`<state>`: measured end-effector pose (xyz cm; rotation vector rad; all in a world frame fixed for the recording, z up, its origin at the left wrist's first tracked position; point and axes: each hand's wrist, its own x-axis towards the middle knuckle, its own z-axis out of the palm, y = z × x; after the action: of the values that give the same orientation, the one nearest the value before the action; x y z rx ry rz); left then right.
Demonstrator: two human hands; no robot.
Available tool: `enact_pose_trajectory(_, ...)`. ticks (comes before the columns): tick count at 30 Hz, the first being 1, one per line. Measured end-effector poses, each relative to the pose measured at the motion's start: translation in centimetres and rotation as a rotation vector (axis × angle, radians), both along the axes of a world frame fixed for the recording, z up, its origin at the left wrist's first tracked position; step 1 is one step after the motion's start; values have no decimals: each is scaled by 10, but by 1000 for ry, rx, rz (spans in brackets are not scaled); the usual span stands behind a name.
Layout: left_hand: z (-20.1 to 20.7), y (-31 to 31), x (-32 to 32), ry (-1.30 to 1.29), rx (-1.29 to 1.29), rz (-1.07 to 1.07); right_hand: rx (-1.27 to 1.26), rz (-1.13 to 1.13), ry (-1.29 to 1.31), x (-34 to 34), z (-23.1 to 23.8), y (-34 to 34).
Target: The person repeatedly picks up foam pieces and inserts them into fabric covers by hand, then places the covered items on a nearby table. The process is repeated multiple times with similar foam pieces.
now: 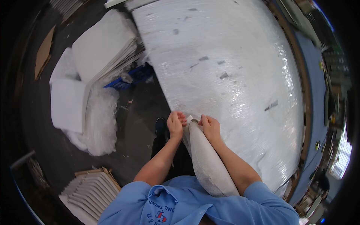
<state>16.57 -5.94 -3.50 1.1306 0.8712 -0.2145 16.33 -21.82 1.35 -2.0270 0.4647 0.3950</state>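
A long, pale grey, stuffed cushion [212,165] stretches from my chest to the edge of the film-covered surface, between my forearms. At its narrow far end, a small white tag-like piece and a dark spot show. My right hand [210,128] is closed at that end, its thumb and fingers pinching the cushion's corner. Just left of the tip, my left hand [175,125] has its fingers curled inward. Whether it holds anything is hidden.
A broad surface wrapped in shiny clear film [232,93], with scattered grey patches, spans the right. White foam sheets [101,45] and bagged plastic [101,120] lie on the dark floor at left, beside a blue crate [131,77]. Stacked white panels [90,193] stand at lower left.
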Motion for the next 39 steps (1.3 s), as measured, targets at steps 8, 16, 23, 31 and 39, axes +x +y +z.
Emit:
enact_pose_trajectory(8,-7,61,-143,259,-206,-203,-170,428,-156,-41,0,49)
enact_pose_trajectory(16,-13,62,-171,147,17,-31,-218,831,-82,-37,-3,78)
enact_pose_trajectory(23,-22,72,-170,-77,259,-345,-469,1436,327,-3,-12,113)
enact_pose_trajectory(31,-20,77,-166,18,129,-376,-512,1280,257,-9,-17,120)
enact_pose_trajectory(39,-58,72,-225,153,-260,-53,-380,1267,245,-59,-43,149)
